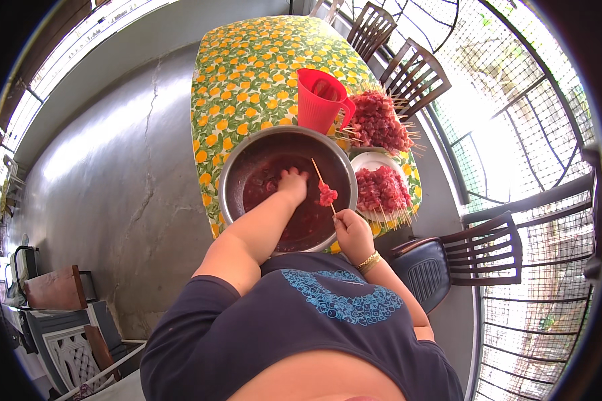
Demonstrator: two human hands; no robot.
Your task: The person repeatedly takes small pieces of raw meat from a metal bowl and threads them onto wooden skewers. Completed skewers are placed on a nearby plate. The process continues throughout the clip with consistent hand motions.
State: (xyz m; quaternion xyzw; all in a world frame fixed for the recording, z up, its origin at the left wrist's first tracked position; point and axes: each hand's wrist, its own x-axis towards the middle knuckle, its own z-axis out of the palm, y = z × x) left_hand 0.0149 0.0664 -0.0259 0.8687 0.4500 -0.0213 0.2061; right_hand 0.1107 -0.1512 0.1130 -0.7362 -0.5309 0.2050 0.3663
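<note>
A steel bowl point(223, 180) sits near the person on the table point(234, 87), and clock directions here run from its middle. The left hand point(293, 182) reaches into it near the centre, among wet red meat point(261, 189); whether those fingers grip any, I cannot tell. At 4 o'clock the right hand point(352, 230) has its fingers pinched on the lower end of a skewer point(327, 194), which carries red meat over the bowl's 3 o'clock side, tip toward 11. A red pitcher point(318, 107) stands at 1 o'clock, a heap of loaded skewers point(379, 120) at 2, and a white plate point(371, 159) bearing more at 3.
</note>
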